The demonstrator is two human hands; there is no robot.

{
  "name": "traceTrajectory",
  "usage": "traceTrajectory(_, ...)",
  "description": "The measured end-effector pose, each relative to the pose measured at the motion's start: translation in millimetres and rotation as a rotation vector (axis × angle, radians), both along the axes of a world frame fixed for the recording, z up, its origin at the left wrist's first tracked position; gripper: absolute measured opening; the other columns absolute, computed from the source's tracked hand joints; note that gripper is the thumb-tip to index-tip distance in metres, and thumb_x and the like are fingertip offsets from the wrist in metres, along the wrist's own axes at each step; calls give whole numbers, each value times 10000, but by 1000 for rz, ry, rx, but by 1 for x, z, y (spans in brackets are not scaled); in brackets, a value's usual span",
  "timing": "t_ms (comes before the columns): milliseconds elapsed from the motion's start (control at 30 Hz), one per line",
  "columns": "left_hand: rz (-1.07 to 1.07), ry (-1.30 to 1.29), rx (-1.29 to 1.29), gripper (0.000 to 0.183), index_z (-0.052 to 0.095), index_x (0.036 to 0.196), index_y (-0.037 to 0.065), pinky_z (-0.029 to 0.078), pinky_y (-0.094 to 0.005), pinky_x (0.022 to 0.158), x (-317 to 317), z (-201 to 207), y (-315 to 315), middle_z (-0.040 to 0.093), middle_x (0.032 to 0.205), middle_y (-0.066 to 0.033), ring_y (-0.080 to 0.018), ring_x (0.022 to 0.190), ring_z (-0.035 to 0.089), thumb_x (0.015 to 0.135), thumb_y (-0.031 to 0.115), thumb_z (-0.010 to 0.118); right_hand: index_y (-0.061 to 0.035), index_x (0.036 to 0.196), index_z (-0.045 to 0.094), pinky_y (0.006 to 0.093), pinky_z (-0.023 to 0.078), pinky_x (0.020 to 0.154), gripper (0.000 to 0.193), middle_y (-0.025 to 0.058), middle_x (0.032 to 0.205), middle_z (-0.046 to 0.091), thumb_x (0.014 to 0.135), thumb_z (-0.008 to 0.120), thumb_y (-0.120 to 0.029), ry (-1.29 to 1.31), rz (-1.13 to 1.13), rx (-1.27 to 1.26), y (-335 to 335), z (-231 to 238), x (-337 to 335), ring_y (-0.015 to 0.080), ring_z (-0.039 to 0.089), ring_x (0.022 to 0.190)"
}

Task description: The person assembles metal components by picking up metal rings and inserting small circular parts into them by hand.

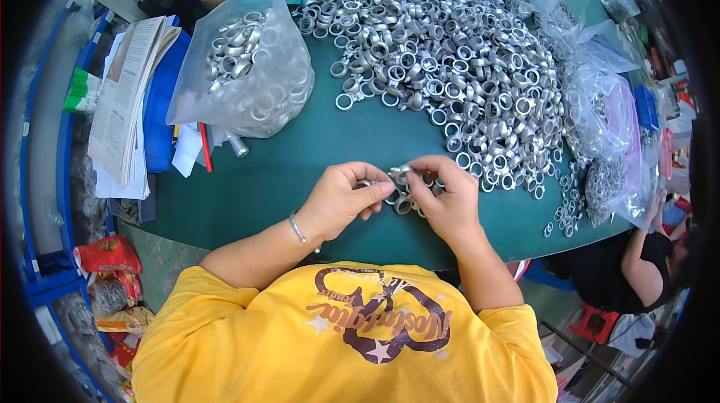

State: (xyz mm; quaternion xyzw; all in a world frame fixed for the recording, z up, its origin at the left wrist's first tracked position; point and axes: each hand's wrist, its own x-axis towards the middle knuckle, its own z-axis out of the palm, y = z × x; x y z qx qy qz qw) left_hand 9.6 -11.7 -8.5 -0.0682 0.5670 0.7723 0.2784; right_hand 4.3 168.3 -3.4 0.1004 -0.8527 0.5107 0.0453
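Two hands work close: the right hand pinches a metal ring, I can't tell if the left hand does, and a slow, light touch should help.

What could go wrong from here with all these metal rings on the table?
Two risks, in my judgement. Some small loose rings lie near the right-hand edge of the green table, so a careless brush might send them to the floor. And the big pile of metal rings spreads close to the right hand, so the metal ring it pinches could get mixed in if dropped.
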Motion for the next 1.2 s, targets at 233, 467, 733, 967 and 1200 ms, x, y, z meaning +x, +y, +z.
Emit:
traceTrajectory(233,12,-30,129,122,619,886,-5,418,-186,508,1,6,5,589,742,-33,-83,608,521,841,108,612,-37,814,543,266,465,608,255,76,803,630,652,715,58,328,97,-264,-2,-7,6,198,582,681)
traceTrajectory(467,31,125,-23,74,620,849,5,429,-189,534,4,11,7,590,768,-19,-81,638,532,806,61,641,-30,828,540,267,454,655,231,105,831,614,678,675,83,506,214,-121,2,-1,5,219,584,726)
traceTrajectory(733,9,688,-296,87,616,829,6,452,-197,572,6,13,8,592,813,-38,-97,691,563,763,27,669,16,1035,541,179,437,570,191,44,804,587,938,444,-116,-393,122,-704,5,-3,13,76,549,679)
traceTrajectory(967,-71,855,-334,119,602,897,15,463,-203,573,5,9,6,602,832,-63,-125,699,580,785,25,641,17,1022,565,189,455,581,190,43,781,602,907,518,-126,-496,182,-706,4,0,14,85,562,657)
traceTrajectory(1200,-5,-414,515,242,470,1114,36,493,-216,546,-2,5,3,593,892,-85,-152,709,593,898,139,509,-11,846,634,290,493,695,170,130,983,619,688,668,43,211,330,-222,15,16,1,237,605,829)
